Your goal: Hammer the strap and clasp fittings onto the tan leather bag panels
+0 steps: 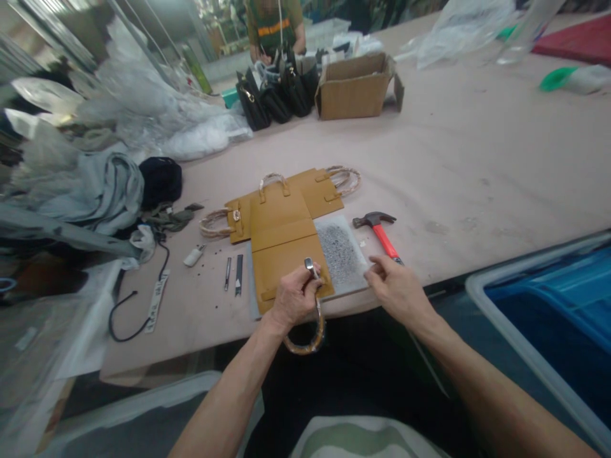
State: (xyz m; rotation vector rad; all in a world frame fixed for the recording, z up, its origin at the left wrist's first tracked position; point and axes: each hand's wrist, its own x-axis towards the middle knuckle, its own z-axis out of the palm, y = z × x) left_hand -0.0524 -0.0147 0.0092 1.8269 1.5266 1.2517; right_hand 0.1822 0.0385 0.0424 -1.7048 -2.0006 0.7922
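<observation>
My left hand (293, 296) is closed on a small shiny metal bag fitting (309, 263), held above the front of a tan bag panel (286, 257). The panel has a wrapped handle at each end; the near handle (305, 348) hangs over the table edge below my left hand. My right hand (396, 289) is beside the right edge of a pale slab (341, 254) with a dark, pitted surface. Its thumb and fingers are curled together; whatever lies between them is too small to make out. A claw hammer (382, 234) with a red handle lies just beyond it.
Under the panel lie more tan bag pieces (319, 194). Left of them are a slim metal tool (228, 275), a dark blade-like tool (238, 275) and a white tag (194, 256). Black bags (274, 95) and a cardboard box (353, 89) stand behind. A blue bin (554, 305) is at right.
</observation>
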